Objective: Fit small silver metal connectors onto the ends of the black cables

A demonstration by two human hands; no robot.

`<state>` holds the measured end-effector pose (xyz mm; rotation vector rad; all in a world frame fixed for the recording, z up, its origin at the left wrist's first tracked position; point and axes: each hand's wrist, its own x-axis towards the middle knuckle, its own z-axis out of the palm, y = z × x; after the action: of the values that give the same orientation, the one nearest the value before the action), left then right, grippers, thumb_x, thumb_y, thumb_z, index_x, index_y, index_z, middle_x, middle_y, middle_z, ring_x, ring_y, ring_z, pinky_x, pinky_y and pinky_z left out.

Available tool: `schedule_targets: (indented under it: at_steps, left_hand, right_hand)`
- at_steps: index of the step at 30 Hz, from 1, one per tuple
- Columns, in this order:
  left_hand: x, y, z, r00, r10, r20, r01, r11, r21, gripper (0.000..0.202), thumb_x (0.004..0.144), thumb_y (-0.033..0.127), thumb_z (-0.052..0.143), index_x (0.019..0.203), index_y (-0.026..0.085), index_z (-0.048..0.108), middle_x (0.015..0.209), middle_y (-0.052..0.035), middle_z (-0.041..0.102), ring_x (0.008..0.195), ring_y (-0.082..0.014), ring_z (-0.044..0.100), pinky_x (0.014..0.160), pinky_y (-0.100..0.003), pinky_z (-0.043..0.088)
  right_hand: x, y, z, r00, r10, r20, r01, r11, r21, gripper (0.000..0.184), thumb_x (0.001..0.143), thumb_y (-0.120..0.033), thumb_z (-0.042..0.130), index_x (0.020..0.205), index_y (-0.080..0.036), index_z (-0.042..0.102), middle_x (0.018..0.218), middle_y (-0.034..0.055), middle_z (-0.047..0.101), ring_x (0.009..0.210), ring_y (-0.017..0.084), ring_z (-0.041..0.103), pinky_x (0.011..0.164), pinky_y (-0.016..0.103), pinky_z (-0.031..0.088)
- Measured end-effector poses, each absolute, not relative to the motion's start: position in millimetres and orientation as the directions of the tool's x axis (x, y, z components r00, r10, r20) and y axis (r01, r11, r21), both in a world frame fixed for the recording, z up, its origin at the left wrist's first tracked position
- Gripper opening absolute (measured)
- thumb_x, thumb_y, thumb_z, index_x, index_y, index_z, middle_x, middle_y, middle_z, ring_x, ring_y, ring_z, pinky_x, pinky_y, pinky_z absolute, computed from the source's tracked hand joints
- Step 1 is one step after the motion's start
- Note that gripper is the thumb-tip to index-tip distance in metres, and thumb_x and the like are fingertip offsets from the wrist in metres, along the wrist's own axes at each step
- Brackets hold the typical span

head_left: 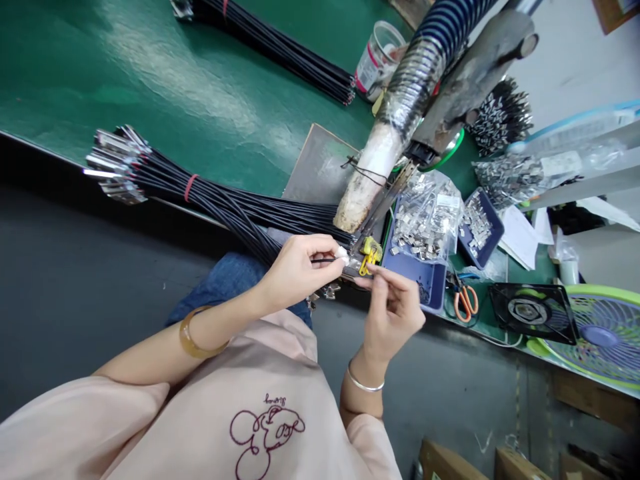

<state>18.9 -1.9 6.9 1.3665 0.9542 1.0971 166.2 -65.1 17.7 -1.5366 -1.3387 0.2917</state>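
My left hand (305,270) is closed in a pinch on a black cable (324,260), close to its end. Something small and white (343,255) shows at the left fingertips; whether it is a finger cover or a separate piece I cannot tell. My right hand (393,310) is pinched closed just beside a small yellow fixture (371,253), and whatever lies between its fingertips is too small to make out. A bundle of black cables (225,197), tied with a red band and tipped with metal connectors (117,163), lies along the table edge behind my left hand.
A soldering-stained metal arm and ribbed hose (415,73) hang over the work spot. To the right are a blue tray (417,270) with bagged metal parts, a smaller bin (480,227), orange-handled scissors (466,301) and a fan (600,333). Another cable bundle (280,50) lies at the back.
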Motion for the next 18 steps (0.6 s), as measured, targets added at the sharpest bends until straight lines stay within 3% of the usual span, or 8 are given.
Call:
schedule_targets:
  at_steps: [5,11,18]
  left_hand:
    - [21.7,-3.4,8.5,0.212,0.968,0.136,-0.013,-0.136,0.991,0.014,0.077,0.01,0.059,0.064,0.011,0.065,0.063,0.0025,0.051,0.055,-0.0054,0.043,0.049,-0.017,0.034]
    - [25.0,-4.7,6.9,0.162,0.979,0.121,0.013,-0.125,0.992,0.011,0.075,0.009,0.06,0.065,0.012,0.065,0.062,0.0038,0.047,0.055,-0.0056,0.039,0.049,-0.018,0.031]
    - [26.6,-5.0,6.7,0.114,0.984,0.135,-0.008,-0.135,0.991,0.013,0.074,0.008,0.06,0.063,0.014,0.059,0.062,0.0045,0.046,0.055,-0.0055,0.039,0.048,-0.018,0.031]
  right_hand:
    - [161.6,-57.0,5.1,0.189,0.871,0.453,0.641,0.24,-0.729,0.005,0.091,-0.02,0.066,0.095,-0.023,0.066,0.104,0.0037,0.079,0.081,0.016,0.078,0.076,0.031,0.067]
    - [160.6,-50.4,8.9,0.255,0.897,0.362,0.545,0.176,-0.82,0.007,0.089,-0.022,0.066,0.083,-0.021,0.061,0.101,0.0039,0.079,0.074,0.014,0.077,0.07,0.027,0.066]
    - [161.8,-46.1,13.2,0.205,0.905,0.374,0.588,0.192,-0.786,0.002,0.088,-0.022,0.066,0.086,-0.022,0.065,0.101,0.0029,0.078,0.076,0.015,0.077,0.071,0.028,0.066]
